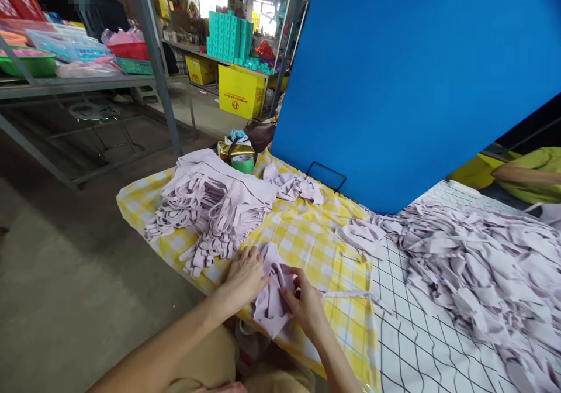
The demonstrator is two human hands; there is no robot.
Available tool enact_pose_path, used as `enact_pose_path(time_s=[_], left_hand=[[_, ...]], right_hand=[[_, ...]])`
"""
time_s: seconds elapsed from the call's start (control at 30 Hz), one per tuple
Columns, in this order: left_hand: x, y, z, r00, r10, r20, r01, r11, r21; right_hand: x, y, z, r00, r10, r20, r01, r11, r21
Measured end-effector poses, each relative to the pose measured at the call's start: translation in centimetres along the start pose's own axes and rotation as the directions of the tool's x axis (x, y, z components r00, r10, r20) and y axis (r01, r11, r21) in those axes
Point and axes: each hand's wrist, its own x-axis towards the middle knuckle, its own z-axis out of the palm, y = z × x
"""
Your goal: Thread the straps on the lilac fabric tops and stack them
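Note:
A crumpled piece of pale lilac fabric (272, 308) lies in front of me on the table's near edge. My left hand (246, 273) rests at its upper left side, fingers stretched out and thumb touching the cloth. On the right side of the piece, my right hand (305, 305) pinches a fold between thumb and fingers. A thin lilac strip (346, 293) extends to the right from near that hand. Just beyond my left hand is a thick stack of lilac pieces (219, 191), its looped straps hanging toward me.
A yellow checked cloth (302, 235) covers the table. Several lilac pieces (473, 258) are heaped on the white grid cloth (421, 346) at right. A large blue panel (394, 77) stands behind. Green tape (242, 164) sits by the stack. Another person's arm (526, 175) shows far right.

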Motion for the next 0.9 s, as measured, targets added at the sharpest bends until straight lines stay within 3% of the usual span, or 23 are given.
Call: enact_pose_path(time_s=[0.13,0.27,0.37,0.43,0.53,0.6,0.7,0.8,0.9], left_hand=[[0.4,-1.0,0.0,0.999,-0.004,-0.042,-0.003,0.985,-0.174],[1.1,-2.6,-1.0,0.997,-0.077,0.027,0.081,0.879,-0.470],[1.0,-3.4,-1.4,0.989,-0.145,-0.011,0.112,0.806,-0.581],[0.6,-3.1,-1.3,0.976,-0.182,-0.121,0.093,0.847,-0.523],[-0.1,-1.5,-0.6,0.960,-0.109,-0.257,0.032,0.957,-0.287],[-0.4,-0.4,-0.1,0.972,-0.074,-0.221,0.049,0.992,-0.117],[-0.4,0.4,0.4,0.994,-0.073,-0.077,0.078,0.995,0.059],[0.1,-0.2,-0.1,0.994,-0.113,-0.010,0.113,0.992,0.047],[0.6,-1.5,-1.1,0.979,-0.205,0.004,0.200,0.953,-0.228]], right_hand=[[-0.1,1.6,-0.2,0.996,0.064,-0.067,-0.062,0.998,0.031],[-0.2,1.6,-1.6,0.977,0.102,-0.189,-0.093,0.994,0.055],[-0.3,1.0,-2.7,0.983,0.115,-0.146,-0.105,0.992,0.076],[-0.4,0.5,-3.2,0.985,0.125,-0.117,-0.109,0.985,0.131],[-0.5,-0.3,-3.2,0.980,0.150,-0.131,-0.119,0.970,0.213],[-0.6,-0.8,-3.2,0.976,0.178,-0.122,-0.140,0.953,0.269],[-1.1,-1.4,-3.6,0.972,0.219,-0.089,-0.176,0.922,0.344],[-1.8,-1.3,-4.3,0.961,0.250,-0.119,-0.172,0.876,0.451],[-2.3,-0.4,-4.7,0.933,0.340,-0.116,-0.193,0.746,0.638]])
